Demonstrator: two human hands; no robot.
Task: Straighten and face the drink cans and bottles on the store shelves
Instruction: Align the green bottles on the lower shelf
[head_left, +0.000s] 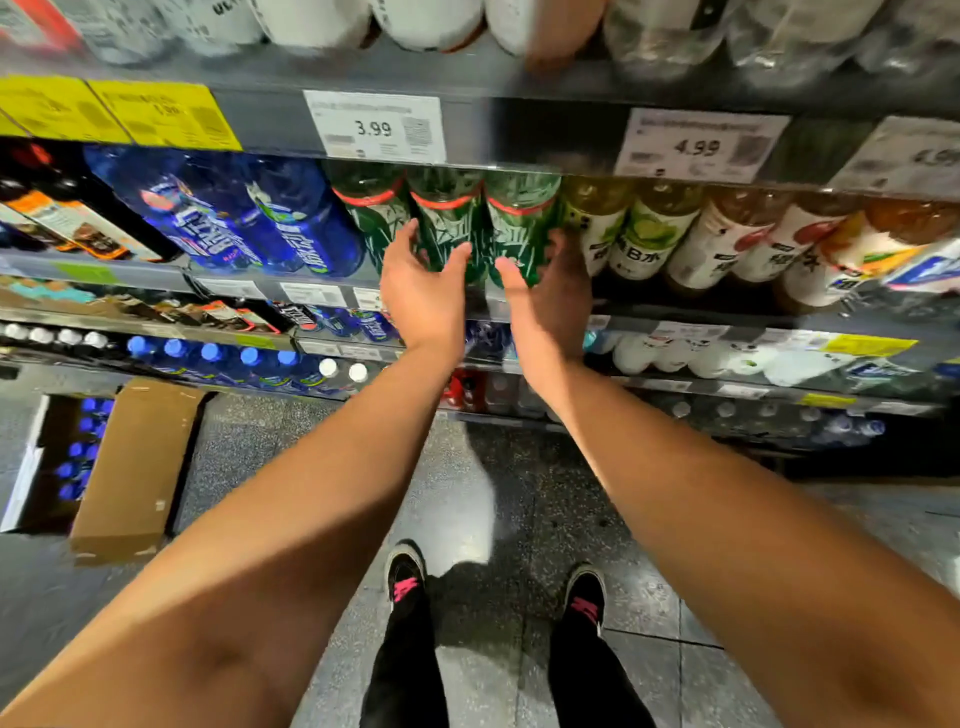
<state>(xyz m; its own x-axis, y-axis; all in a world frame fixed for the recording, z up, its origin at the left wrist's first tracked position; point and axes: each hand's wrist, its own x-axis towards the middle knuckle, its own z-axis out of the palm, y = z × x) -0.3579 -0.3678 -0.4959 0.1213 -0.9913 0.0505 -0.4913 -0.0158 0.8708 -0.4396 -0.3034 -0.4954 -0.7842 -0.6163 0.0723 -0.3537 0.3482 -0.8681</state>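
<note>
Three green bottles with red bands stand side by side on the shelf at chest height. My left hand (422, 291) wraps the middle green bottle (449, 218), fingers on its left side and thumb on its right. Around the right green bottle (522, 218) sits my right hand (551, 301), thumb on the left and fingers on the far side. The left green bottle (375, 210) stands untouched beside my left hand. All three labels face roughly outward; their caps are hidden behind the shelf edge (467, 130) above.
Blue bottles (223, 218) stand left of the green ones, white-labelled tea bottles (654, 234) to the right. Price tags (375, 127) hang on the shelf edge above. Lower shelves hold more bottles. An open cardboard box (135, 467) of blue-capped bottles sits on the floor at left.
</note>
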